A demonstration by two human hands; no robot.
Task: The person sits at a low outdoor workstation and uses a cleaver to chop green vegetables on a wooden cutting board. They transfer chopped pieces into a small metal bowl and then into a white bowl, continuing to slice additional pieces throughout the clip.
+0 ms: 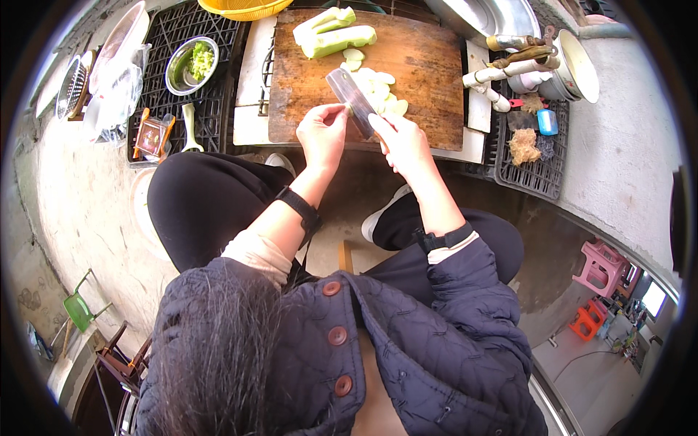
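A: Where's the cleaver (350,99)?

B: Over the near edge of the board (429,73), blade lifted and tilted. The right hand (401,139) is closed round its handle, and the left hand (323,132) has fingertips pinched at the blade's side, touching the steel.

A: Cutting, then?

B: Not this instant, I'd say. It looks like a pause between cuts, with the left fingers clearing something stuck to the blade. What they pinch is too small to tell.

A: And the food?

B: Pale slices (378,86) lie in a loose heap just beyond the blade, mid-board. Two peeled gourd pieces (333,33) rest at the far edge, uncut.

A: So what does the next move need?

B: My guess: fingers off the blade first, then a gourd piece drawn nearer before the cleaver comes down.

A: Anything around?

B: A steel bowl (192,64) of greens sits on the black crate (167,102) left of the board, and a yellow basket (243,7) beyond the far edge.
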